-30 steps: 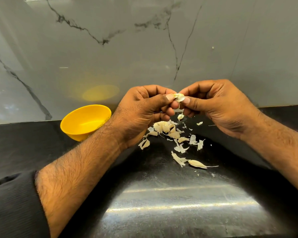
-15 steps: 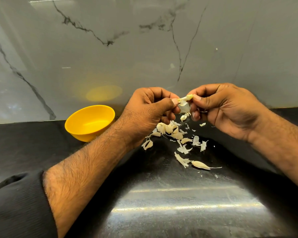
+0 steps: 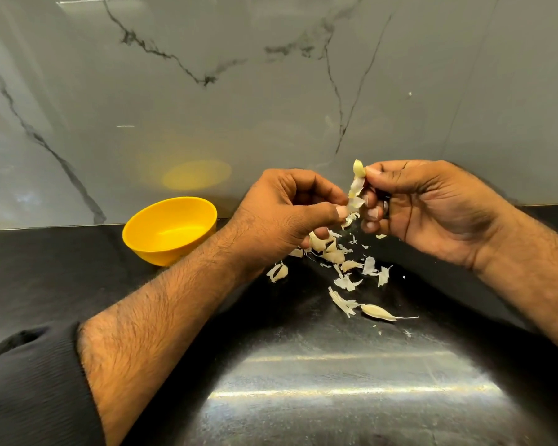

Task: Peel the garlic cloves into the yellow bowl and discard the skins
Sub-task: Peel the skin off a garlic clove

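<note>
papery skin (image 3: 356,188) between both hands

No text, label, brand, number or sign can be read anywhere in the view. The bowl (image 3: 170,230) shows plain yellow sides, the wall (image 3: 271,91) behind it carries only dark veins, and the counter (image 3: 45,268) is bare black. A small pale speck on the wall at far right may be a mark, but it is too small to read.
</note>
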Demonstrator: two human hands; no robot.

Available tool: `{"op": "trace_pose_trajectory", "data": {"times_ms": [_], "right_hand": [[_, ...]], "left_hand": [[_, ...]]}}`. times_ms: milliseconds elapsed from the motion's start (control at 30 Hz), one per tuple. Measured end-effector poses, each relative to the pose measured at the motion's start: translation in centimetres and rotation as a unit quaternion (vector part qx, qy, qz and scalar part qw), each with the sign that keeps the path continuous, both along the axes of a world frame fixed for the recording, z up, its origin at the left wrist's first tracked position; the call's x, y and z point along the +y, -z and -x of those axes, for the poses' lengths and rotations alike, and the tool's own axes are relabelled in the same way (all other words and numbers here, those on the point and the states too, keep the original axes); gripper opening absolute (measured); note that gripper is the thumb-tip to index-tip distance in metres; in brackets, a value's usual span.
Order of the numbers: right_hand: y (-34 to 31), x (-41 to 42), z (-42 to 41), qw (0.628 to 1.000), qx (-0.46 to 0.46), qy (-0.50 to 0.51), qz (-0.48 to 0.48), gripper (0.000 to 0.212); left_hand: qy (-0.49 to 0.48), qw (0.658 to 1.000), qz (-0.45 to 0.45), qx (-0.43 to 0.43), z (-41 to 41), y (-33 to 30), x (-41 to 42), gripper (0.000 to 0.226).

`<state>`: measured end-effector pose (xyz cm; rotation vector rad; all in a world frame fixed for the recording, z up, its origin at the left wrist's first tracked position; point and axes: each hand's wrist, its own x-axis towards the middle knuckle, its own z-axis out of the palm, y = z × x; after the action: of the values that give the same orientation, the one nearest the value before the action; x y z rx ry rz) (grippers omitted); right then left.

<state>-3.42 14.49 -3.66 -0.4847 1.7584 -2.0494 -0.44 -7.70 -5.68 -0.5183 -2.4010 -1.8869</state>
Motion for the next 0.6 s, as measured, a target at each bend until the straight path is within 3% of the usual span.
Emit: {"op": "trace_pose_trajectory", "data": {"times_ms": [167,600], "right_hand": [[0.2,-0.1,0.0,1.000,0.001,0.004,-0.013,0.020],[1.0,-0.2,0.0,0.972,0.197,0.039,-0.126,0.024]], "left_hand": [[-0.039,0.998,-0.018,0.052,0.4,-0.1,-0.4,0.015],[-0.032,0.998,-0.049,0.039,0.6,-0.2,-0.4,0.018]]}}
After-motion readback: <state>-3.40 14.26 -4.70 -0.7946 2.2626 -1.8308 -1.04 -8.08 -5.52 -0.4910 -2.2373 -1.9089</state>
